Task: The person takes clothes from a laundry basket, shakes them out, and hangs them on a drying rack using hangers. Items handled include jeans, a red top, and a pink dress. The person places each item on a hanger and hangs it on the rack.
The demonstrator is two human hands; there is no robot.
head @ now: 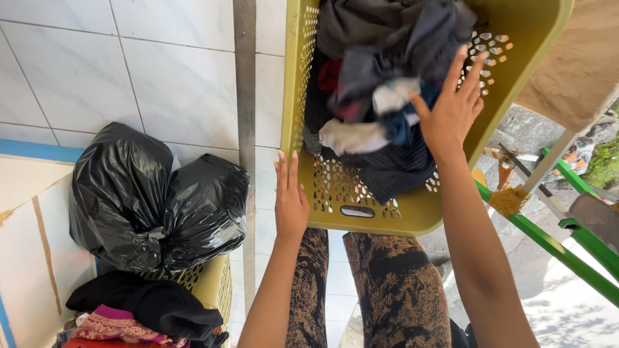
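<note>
Your left hand (291, 205) rests flat, fingers released, against the yellow laundry basket (387, 212); your right hand (451, 109), fingers spread, touches the dark clothes (387, 58) inside.

Yellow-green perforated laundry basket (387, 216), tipped, w/ dark clothes (387, 58) inside.

Perforated matt plastic laundry basket (412, 219) holds soft cloth garments (380, 84); at eight o'clock, a glossy crinkled plastic bag (155, 200) against smooth glazed tiles (174, 71).
</note>
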